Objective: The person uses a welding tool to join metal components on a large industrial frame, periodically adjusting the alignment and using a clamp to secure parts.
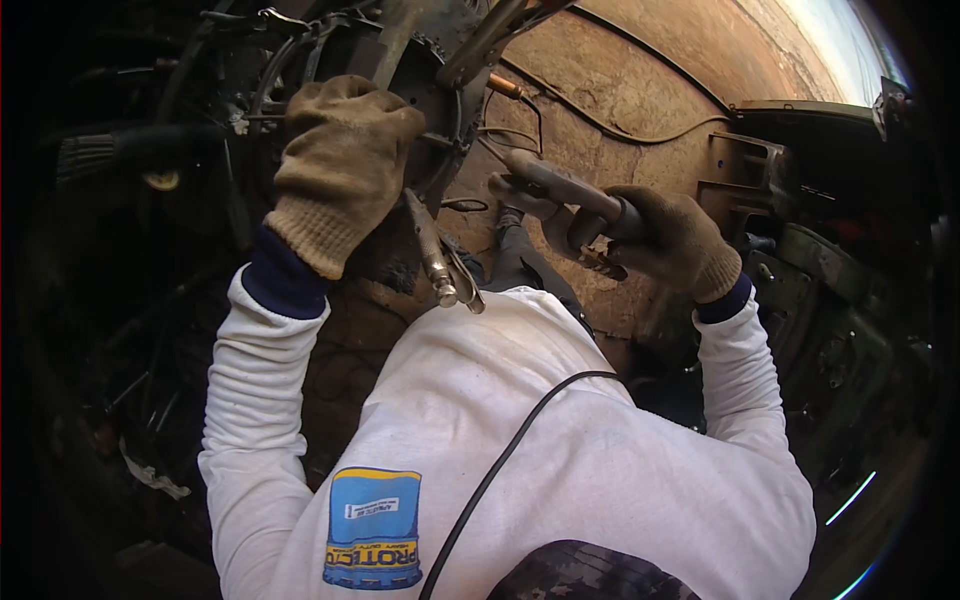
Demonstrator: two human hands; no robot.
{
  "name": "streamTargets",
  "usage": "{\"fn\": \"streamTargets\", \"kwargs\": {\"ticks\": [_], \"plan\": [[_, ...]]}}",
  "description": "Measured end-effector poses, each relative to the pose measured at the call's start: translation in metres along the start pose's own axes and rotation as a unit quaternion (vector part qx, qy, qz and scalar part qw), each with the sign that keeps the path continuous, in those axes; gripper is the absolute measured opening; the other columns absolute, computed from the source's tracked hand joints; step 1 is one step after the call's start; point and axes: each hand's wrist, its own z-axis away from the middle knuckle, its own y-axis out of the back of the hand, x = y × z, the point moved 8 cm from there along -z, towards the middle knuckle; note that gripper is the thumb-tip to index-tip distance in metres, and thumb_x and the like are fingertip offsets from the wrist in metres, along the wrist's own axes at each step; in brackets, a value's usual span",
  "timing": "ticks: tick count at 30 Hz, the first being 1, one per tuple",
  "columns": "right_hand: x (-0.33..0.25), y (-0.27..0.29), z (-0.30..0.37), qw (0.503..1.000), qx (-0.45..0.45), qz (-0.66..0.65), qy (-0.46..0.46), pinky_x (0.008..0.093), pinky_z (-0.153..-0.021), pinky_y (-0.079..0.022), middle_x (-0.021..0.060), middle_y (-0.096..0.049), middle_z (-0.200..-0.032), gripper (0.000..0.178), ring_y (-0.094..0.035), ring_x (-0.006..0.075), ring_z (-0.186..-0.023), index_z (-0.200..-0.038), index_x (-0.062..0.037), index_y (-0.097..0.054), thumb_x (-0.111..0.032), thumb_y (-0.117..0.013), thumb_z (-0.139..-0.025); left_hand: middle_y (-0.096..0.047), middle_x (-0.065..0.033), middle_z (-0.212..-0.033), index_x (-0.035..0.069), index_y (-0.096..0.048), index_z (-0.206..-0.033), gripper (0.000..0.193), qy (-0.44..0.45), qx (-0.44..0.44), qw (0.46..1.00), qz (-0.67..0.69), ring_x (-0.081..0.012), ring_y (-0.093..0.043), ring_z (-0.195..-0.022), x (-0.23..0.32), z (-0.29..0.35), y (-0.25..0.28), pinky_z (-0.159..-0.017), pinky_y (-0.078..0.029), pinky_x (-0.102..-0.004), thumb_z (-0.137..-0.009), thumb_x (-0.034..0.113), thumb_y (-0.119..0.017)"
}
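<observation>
My left hand (345, 165), in a brown knit glove, is closed over a dark round metal assembly (425, 90). What lies inside its fingers is hidden. A flat metal bar (398, 42) rises just beyond the knuckles. Beside that hand, a pair of locking pliers (435, 255) hangs from the assembly's near edge, handles toward me. My right hand (668, 235), gloved too, is wrapped round the grip of a worn grey welding electrode holder (565, 190). Its jaws point left toward the assembly, and a thin rod (490, 150) shows at their tip.
A copper-coloured handle (505, 86) with a cable lies beyond the assembly. A dark cable (640, 135) curves over the rusty brown floor (590, 75). Green metal machinery (825, 310) stands at right. A brush (85, 158) and dark clutter are at left. A cord crosses my shirt.
</observation>
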Motion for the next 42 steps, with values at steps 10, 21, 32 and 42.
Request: {"fn": "streamTargets", "kwargs": {"ticks": [10,21,32,42], "plan": [[0.040,-0.027,0.001,0.941,0.017,-0.337,-0.038,0.0330,-0.090,-0.054,0.0094,-0.067,-0.115,0.066,-0.064,0.0171,-0.100,-0.142,0.0004,-0.054,-0.034,-0.078,-0.091,-0.076,-0.0061,-0.106,0.012,-0.077,-0.102,0.017,0.004,0.009,1.000,0.000,-0.0296,-0.070,-0.107,0.001,-0.001,0.003,-0.096,-0.051,-0.0436,-0.086,0.010,-0.072],[0.054,-0.028,-0.020,0.893,-0.050,-0.438,-0.087,0.0320,-0.097,-0.053,0.0113,-0.064,-0.128,0.064,-0.062,0.0159,-0.111,-0.149,0.0015,-0.048,-0.026,-0.072,-0.097,-0.077,-0.0073,-0.104,0.009,-0.078,-0.101,0.020,0.004,0.014,1.000,0.015,-0.0307,-0.070,-0.106,0.006,-0.004,0.011,-0.093,-0.053,-0.0425,-0.082,0.005,-0.075],[0.050,-0.026,-0.036,0.895,-0.078,-0.434,-0.060,0.0294,-0.092,-0.055,0.0104,-0.067,-0.124,0.060,-0.065,0.0143,-0.106,-0.148,0.0008,-0.049,-0.019,-0.074,-0.097,-0.077,-0.0073,-0.102,0.008,-0.078,-0.101,0.023,0.000,0.013,1.000,0.012,-0.0337,-0.070,-0.102,0.008,-0.009,0.011,-0.091,-0.055,-0.0433,-0.079,0.002,-0.077],[0.055,-0.030,-0.035,0.892,-0.093,-0.438,-0.067,0.0254,-0.069,-0.058,0.0094,-0.068,-0.114,0.060,-0.067,0.0101,-0.085,-0.148,0.0000,-0.049,-0.019,-0.074,-0.096,-0.074,-0.0085,-0.100,0.008,-0.077,-0.100,0.023,0.003,-0.021,0.999,-0.034,-0.0315,-0.071,-0.095,0.014,-0.013,0.010,-0.081,-0.059,-0.0420,-0.078,0.002,-0.072]]}}
